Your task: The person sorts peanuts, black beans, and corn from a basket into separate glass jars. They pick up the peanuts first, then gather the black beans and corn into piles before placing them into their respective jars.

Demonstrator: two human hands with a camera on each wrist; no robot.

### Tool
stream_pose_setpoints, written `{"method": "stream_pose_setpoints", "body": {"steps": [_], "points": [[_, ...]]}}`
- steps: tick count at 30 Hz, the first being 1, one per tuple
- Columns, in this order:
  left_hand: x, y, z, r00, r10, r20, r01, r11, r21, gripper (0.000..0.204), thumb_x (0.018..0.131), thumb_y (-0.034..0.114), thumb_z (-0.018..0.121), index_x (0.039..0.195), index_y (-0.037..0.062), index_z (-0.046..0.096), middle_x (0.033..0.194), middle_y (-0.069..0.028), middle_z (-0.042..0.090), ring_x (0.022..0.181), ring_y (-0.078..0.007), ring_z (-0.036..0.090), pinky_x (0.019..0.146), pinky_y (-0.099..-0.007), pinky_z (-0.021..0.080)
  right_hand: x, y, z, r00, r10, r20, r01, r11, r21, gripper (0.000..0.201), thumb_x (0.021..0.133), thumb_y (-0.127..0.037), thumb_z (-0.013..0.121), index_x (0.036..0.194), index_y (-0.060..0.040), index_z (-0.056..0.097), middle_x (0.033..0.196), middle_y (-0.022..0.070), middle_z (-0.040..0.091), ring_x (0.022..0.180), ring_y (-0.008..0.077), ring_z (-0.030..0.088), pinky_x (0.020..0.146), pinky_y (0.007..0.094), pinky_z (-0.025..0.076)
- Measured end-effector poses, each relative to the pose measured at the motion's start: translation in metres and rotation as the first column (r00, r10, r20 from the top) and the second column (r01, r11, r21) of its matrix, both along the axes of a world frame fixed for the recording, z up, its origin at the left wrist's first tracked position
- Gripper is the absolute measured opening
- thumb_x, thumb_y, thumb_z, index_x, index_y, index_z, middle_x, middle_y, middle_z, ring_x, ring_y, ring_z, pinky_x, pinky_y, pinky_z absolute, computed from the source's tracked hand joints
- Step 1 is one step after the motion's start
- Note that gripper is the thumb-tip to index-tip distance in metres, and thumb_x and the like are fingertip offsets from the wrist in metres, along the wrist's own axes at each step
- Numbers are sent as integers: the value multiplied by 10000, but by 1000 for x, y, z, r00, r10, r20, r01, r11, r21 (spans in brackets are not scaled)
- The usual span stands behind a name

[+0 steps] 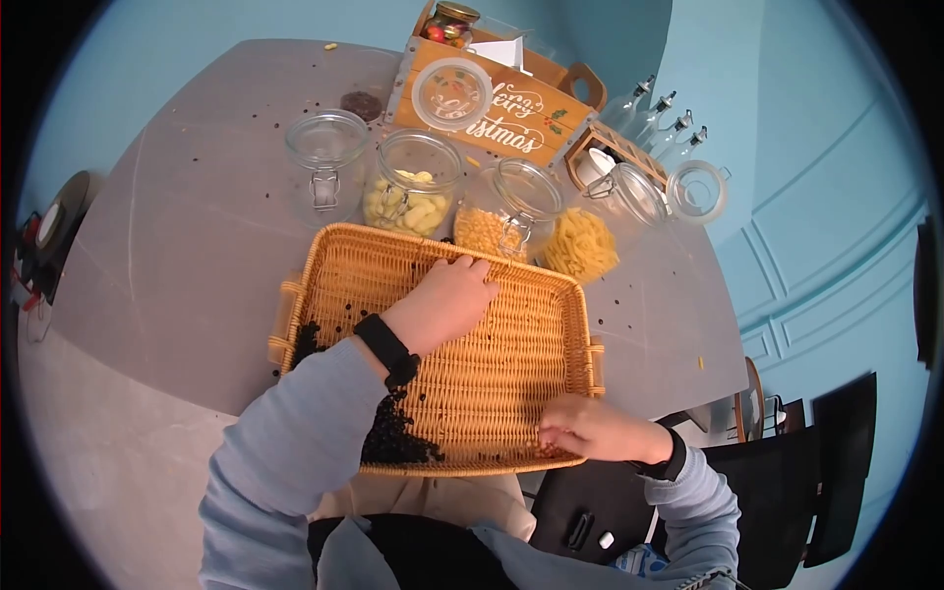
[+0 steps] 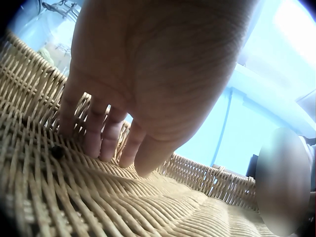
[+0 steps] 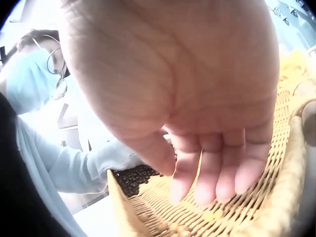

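Observation:
A wicker tray (image 1: pixel 492 364) with two side handles lies at the table's near edge. Dark beans (image 1: pixel 393 433) are heaped in its near left part, a few scattered farther up. The left hand (image 1: pixel 452 300) reaches to the far side, its fingertips down on the weave; in the left wrist view that hand (image 2: pixel 153 74) has extended fingers beside one dark bean (image 2: pixel 57 151). At the near right corner is the right hand (image 1: pixel 595 430). The right wrist view shows the right hand (image 3: pixel 187 98) with fingers hanging loosely over the weave, near yellow kernels (image 3: pixel 213 215).
Behind the tray stand glass jars: an empty one (image 1: pixel 324 167), one with pale yellow pieces (image 1: pixel 408 205), one with orange kernels (image 1: pixel 487 234) and one with pasta (image 1: pixel 580 246). Farther back are a wooden crate (image 1: pixel 492 98) and bottles (image 1: pixel 654 118). Stray beans dot the table (image 1: pixel 197 216).

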State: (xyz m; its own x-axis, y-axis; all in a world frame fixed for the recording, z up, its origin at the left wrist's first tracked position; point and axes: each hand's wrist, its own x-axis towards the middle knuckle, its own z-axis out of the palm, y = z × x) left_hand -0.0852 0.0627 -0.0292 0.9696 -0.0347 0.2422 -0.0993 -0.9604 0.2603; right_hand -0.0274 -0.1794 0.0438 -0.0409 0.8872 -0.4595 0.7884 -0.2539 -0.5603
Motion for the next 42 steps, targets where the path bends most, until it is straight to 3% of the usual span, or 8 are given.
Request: {"method": "stream_pose_setpoints", "body": {"steps": [3,7,10,19,29,34,37,42], "points": [[0,0,-1,1000,-3,-4,3,1000,18,280,738,173,638,991,68,580,980,-79,511,1000,-247,479,822,-374,424,9,1,-10,977,-107,187,53,960,274,111,826,-91,528,899,-8,538,836,113,514,887,299,508,742,356,429],[0,0,0,1000,0,3,0,1000,1,265,741,169,634,980,67,581,977,-79,512,997,-246,481,821,-377,424,-1,-1,-21,978,-128,165,78,957,281,105,832,-89,521,903,-15,539,841,114,507,890,298,509,743,356,430],[0,1,0,1000,5,-6,-5,1000,-2,264,744,167,632,982,65,580,977,-81,512,999,-247,481,824,-378,423,-6,-5,-19,998,-28,55,24,996,85,113,811,-90,540,900,-23,526,856,120,492,838,306,518,703,379,442],[-1,1,3,999,2,-37,-2,1000,3,279,749,165,630,1002,62,576,993,-88,513,1015,-253,480,832,-381,421,-26,12,-25,986,144,-82,-116,955,274,220,904,-179,417,959,19,497,883,155,458,858,307,493,726,377,422],[0,2,2,1000,-11,-13,11,1000,-14,280,758,168,625,1011,57,577,995,-85,514,1011,-251,483,837,-377,420,-6,-7,-13,996,68,57,-70,997,29,261,911,-216,409,883,19,520,799,138,462,804,310,494,698,382,423],[0,1,3,999,-4,-43,4,1000,-8,285,760,169,621,1019,58,577,997,-86,514,1010,-250,483,839,-378,418,-8,2,-6,996,61,63,-69,989,132,261,916,-208,400,949,21,520,850,144,470,840,308,495,720,373,423],[0,0,4,999,-1,-45,1,1000,-11,287,758,167,622,1019,58,577,997,-86,513,1012,-250,481,841,-380,417,-22,6,-19,986,113,-125,-86,975,205,291,914,-202,403,1072,21,504,928,165,468,897,311,492,755,365,429],[0,1,3,1000,2,-31,-3,1000,-16,285,756,160,622,1018,59,577,997,-86,512,1012,-251,480,841,-383,416,-25,2,-16,998,61,-30,-56,990,125,254,908,-198,409,960,24,522,875,159,474,864,315,488,739,385,423]]}}
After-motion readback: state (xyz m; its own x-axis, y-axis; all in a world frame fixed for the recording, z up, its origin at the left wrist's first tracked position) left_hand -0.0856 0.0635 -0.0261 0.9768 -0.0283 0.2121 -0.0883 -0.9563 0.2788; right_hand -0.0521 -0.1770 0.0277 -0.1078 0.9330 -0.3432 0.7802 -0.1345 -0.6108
